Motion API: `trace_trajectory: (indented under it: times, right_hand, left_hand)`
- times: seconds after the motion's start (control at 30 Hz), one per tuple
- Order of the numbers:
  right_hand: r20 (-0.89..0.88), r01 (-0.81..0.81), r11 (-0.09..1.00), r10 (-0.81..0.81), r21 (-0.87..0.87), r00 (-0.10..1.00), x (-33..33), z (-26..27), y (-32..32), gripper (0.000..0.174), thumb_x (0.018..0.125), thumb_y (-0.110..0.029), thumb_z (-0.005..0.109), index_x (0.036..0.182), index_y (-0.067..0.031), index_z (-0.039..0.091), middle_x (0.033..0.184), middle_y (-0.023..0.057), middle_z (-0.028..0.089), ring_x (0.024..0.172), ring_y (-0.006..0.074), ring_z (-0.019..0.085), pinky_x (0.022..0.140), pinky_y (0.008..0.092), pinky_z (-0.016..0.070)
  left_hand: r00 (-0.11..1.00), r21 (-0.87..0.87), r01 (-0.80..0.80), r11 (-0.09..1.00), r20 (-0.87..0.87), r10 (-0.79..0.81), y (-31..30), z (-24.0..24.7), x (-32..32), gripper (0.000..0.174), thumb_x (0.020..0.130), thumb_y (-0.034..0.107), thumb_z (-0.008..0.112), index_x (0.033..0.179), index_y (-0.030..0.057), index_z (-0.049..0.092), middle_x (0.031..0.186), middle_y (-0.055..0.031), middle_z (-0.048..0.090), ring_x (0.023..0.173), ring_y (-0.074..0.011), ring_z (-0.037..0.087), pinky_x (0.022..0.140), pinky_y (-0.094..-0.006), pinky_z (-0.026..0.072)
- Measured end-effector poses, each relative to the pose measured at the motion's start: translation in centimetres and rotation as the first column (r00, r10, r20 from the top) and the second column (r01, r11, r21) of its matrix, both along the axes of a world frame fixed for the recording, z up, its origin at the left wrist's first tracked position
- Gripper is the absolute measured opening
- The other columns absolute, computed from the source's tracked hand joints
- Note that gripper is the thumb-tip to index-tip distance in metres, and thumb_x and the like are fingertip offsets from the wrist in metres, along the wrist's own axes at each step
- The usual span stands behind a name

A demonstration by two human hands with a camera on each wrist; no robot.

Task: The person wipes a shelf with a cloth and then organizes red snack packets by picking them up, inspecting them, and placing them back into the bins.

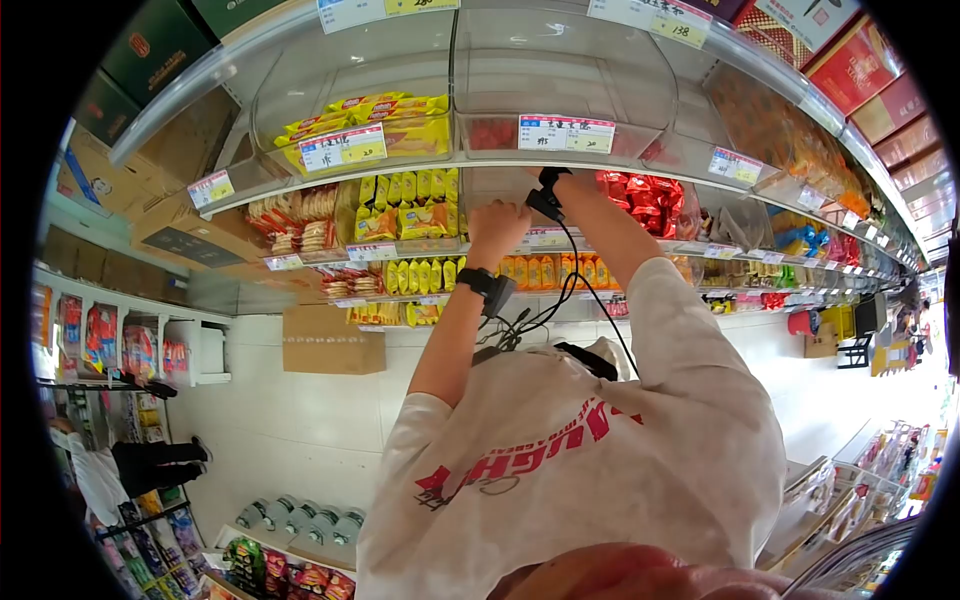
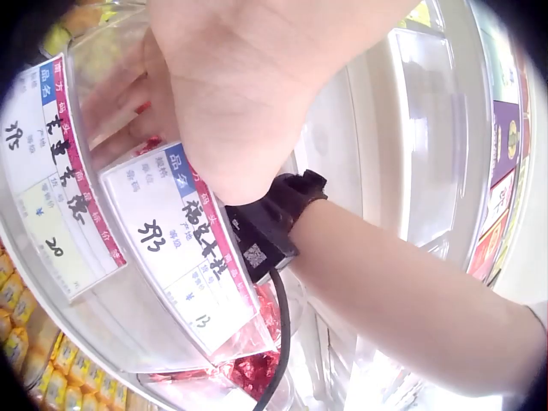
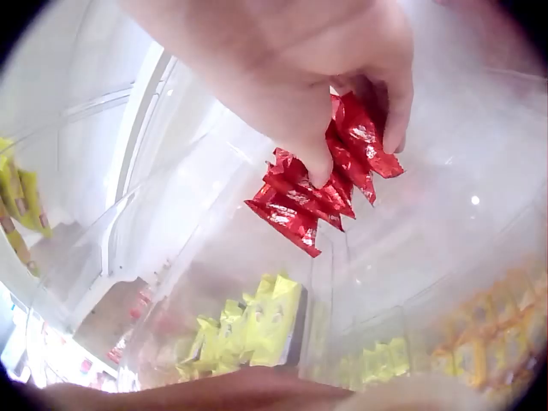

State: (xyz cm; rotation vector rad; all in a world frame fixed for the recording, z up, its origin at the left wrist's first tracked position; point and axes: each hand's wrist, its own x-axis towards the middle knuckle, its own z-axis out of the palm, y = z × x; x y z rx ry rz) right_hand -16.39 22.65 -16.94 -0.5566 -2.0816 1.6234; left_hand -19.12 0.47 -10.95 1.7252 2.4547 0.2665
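In the right wrist view my right hand [image 3: 300, 60] pinches several red shiny wrapped packets [image 3: 295, 201] between thumb and fingers, above a clear plastic bin. The head view hides this hand behind the shelf edge, leaving its wrist with a black camera [image 1: 546, 202] in sight. Just left of it, my left hand [image 1: 497, 228] reaches into the same shelf section. Close up, that left hand [image 2: 244, 94] covers part of a bin front; its fingers [image 2: 128, 111] show dimly through clear plastic, with bits of red near them. I cannot tell whether it holds any.
Red packets [image 1: 648, 205] fill a bin to the right. Yellow packets [image 1: 400, 205] lie to the left. A shelf lip with price tags [image 1: 566, 133] runs above my hands. Black cables [image 1: 560, 290] hang from the wrists. A cardboard box [image 1: 333, 340] stands on the floor.
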Motion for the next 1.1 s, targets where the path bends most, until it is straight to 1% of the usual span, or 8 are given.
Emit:
trace_trajectory:
  times: [0.1, 0.17, 0.3, 0.43, 0.47, 0.67, 1.0, 1.1]
  right_hand:
    - [-0.006, 0.015, 1.0, -0.015, 0.0, 1.0, 0.8, 0.3, 0.1, 0.068, 0.095, -0.043, 0.064, 0.145, -0.0026, 0.043, 0.142, 0.0127, 0.053, 0.126, 0.0213, 0.052, 0.104, 0.0371, 0.0439]
    - [-0.001, 0.022, 1.0, -0.022, 0.003, 1.0, 1.5, 0.5, 0.4, 0.067, 0.095, -0.042, 0.064, 0.145, -0.0025, 0.043, 0.141, 0.0128, 0.053, 0.126, 0.0212, 0.053, 0.104, 0.0369, 0.044]
    - [0.016, 0.027, 1.0, -0.027, 0.012, 1.0, 2.7, 0.5, 1.2, 0.066, 0.096, -0.041, 0.064, 0.145, -0.0023, 0.043, 0.14, 0.0129, 0.055, 0.126, 0.0212, 0.053, 0.103, 0.0365, 0.0444]
    - [0.035, 0.024, 0.999, -0.025, 0.027, 0.999, 2.8, 0.1, 1.7, 0.065, 0.096, -0.04, 0.064, 0.145, -0.0022, 0.044, 0.139, 0.013, 0.056, 0.126, 0.0211, 0.054, 0.103, 0.0361, 0.0447]
    - [0.037, 0.023, 0.999, -0.024, 0.033, 0.999, 2.7, 0.0, 1.8, 0.064, 0.096, -0.04, 0.063, 0.145, -0.0021, 0.044, 0.139, 0.0131, 0.056, 0.126, 0.021, 0.054, 0.103, 0.036, 0.0448]
    - [0.071, 0.016, 0.998, -0.02, 0.064, 0.997, 2.0, -0.3, 1.8, 0.062, 0.097, -0.038, 0.063, 0.144, -0.0019, 0.044, 0.137, 0.0133, 0.058, 0.126, 0.0209, 0.054, 0.103, 0.0354, 0.0452]
    - [0.204, -0.068, 0.996, 0.079, -0.06, 0.976, 6.7, 1.4, -0.7, 0.059, 0.098, -0.035, 0.062, 0.144, -0.0015, 0.045, 0.134, 0.0136, 0.06, 0.125, 0.0207, 0.055, 0.102, 0.0345, 0.046]
    - [0.444, -0.116, 0.985, 0.05, 0.124, 0.895, 7.3, 10.5, -7.6, 0.052, 0.099, -0.031, 0.062, 0.14, -0.0014, 0.05, 0.127, 0.0133, 0.065, 0.122, 0.0199, 0.058, 0.101, 0.0328, 0.0469]
  left_hand:
    - [0.998, 0.188, 0.064, 0.98, -0.004, -0.064, 0.3, -2.6, -0.6, 0.054, 0.098, 0.04, 0.038, 0.079, 0.0048, 0.074, 0.083, -0.0183, 0.072, 0.081, -0.037, 0.069, 0.071, -0.0493, 0.0559]
    - [0.999, 0.26, 0.045, 0.964, -0.01, -0.044, 0.5, -3.8, -0.7, 0.052, 0.098, 0.039, 0.039, 0.078, 0.0057, 0.074, 0.083, -0.0176, 0.072, 0.081, -0.0366, 0.069, 0.069, -0.0495, 0.0556]
    - [0.991, 0.084, 0.11, 0.99, -0.08, -0.103, 0.1, -2.2, -0.5, 0.023, 0.095, 0.024, 0.05, 0.107, 0.0121, 0.066, 0.089, -0.011, 0.072, 0.083, -0.0347, 0.069, 0.056, -0.0483, 0.0542]
    - [0.999, 0.079, 0.047, 0.996, 0.017, -0.048, 0.5, -2.4, -0.4, 0.023, 0.096, 0.025, 0.047, 0.099, 0.0113, 0.065, 0.084, -0.0102, 0.072, 0.079, -0.0356, 0.069, 0.055, -0.0515, 0.0526]
    - [0.995, 0.129, 0.098, 0.987, -0.035, -0.094, 0.8, -3.9, -0.7, 0.031, 0.097, 0.029, 0.044, 0.088, 0.0105, 0.067, 0.083, -0.0102, 0.072, 0.081, -0.0344, 0.069, 0.057, -0.0506, 0.0532]
    - [0.984, 0.128, -0.101, 0.987, 0.161, 0.08, -0.3, -0.4, 0.2, 0.051, 0.098, 0.04, 0.039, 0.075, 0.0087, 0.072, 0.086, -0.0138, 0.073, 0.083, -0.0337, 0.07, 0.07, -0.0482, 0.0551]
    - [0.982, 0.12, -0.035, 0.992, 0.191, 0.011, 0.5, -0.9, -0.4, 0.042, 0.093, 0.039, 0.044, 0.084, 0.0111, 0.074, 0.091, -0.0131, 0.073, 0.089, -0.0344, 0.069, 0.074, -0.0484, 0.0547]
    - [0.991, 0.122, 0.022, 0.992, 0.131, -0.038, 0.4, -1.4, -0.5, 0.035, 0.091, 0.036, 0.047, 0.09, 0.0144, 0.075, 0.096, -0.0107, 0.074, 0.091, -0.0335, 0.069, 0.075, -0.0483, 0.0545]
